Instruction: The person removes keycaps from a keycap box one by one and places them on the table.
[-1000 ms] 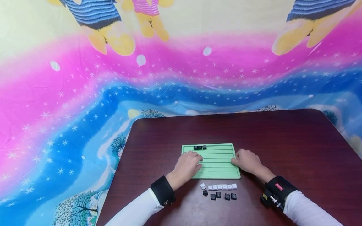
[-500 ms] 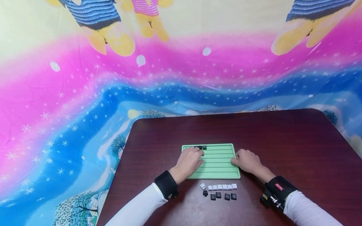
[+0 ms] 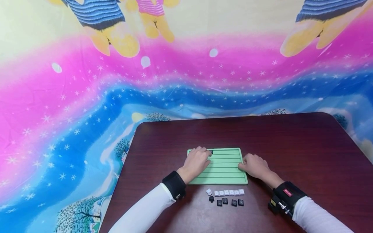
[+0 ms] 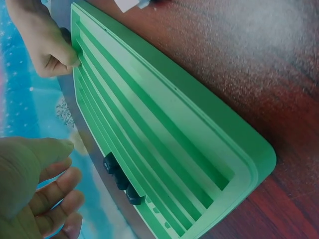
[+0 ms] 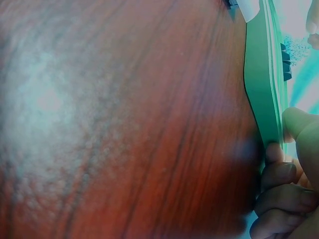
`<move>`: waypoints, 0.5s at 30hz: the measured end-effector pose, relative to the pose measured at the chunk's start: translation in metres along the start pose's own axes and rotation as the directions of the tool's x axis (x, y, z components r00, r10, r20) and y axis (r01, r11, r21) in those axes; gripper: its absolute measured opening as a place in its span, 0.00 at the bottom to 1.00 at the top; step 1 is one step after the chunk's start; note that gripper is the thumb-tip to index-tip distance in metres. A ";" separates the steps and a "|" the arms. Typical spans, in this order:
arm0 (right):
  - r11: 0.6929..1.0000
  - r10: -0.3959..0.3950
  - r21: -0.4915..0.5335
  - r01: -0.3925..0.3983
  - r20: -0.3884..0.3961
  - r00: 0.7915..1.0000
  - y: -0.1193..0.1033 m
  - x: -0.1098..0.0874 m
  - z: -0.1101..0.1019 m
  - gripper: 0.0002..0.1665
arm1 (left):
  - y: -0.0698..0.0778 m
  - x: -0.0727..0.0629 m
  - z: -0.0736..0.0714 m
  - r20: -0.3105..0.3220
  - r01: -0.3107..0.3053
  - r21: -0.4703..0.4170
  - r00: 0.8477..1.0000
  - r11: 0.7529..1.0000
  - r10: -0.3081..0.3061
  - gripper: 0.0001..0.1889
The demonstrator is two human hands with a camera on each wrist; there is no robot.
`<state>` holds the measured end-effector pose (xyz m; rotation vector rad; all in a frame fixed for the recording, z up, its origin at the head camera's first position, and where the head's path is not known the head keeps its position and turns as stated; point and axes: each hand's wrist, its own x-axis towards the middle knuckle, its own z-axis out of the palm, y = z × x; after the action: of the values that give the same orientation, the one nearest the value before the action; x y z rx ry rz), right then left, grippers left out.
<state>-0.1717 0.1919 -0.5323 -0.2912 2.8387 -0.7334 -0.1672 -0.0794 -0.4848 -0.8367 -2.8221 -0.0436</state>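
A light green grooved tray (image 3: 224, 170) lies on the table. My right hand (image 3: 256, 165) grips its right edge; in the right wrist view the thumb (image 5: 298, 122) is on the rim and the curled fingers are at the side. My left hand (image 3: 196, 164) hovers over the tray's left part, its fingers loosely bent around nothing. Three black keycaps (image 4: 119, 178) sit side by side in the far groove, apart from the left fingers in the left wrist view. In the head view that hand hides most of them.
In front of the tray, a row of white keycaps (image 3: 229, 193) lies on the dark wooden table (image 3: 291, 139), one tilted at the left end. Several black keycaps (image 3: 225, 201) lie nearer. A printed cloth (image 3: 186, 64) hangs behind the table.
My left hand has moved away from me and slightly right over the tray, now covering most of the black keycaps in the far groove. The right hand and tray have stayed put.
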 end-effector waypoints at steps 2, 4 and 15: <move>1.000 0.001 0.002 -0.001 0.002 1.000 0.000 0.000 0.000 0.27 | 0.000 0.001 0.001 0.007 0.001 0.000 1.000 1.000 -0.001 0.11; 1.000 0.001 0.004 -0.001 0.002 1.000 0.000 0.000 0.001 0.27 | -0.001 0.003 0.002 0.012 0.002 -0.001 1.000 1.000 -0.002 0.11; 1.000 -0.001 -0.001 0.001 -0.004 1.000 0.002 0.002 0.002 0.27 | -0.004 0.012 0.011 0.008 0.022 0.004 1.000 1.000 -0.022 0.11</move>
<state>-0.1732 0.1926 -0.5348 -0.2918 2.8433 -0.7340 -0.1816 -0.0751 -0.4933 -0.8066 -2.8381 -0.0380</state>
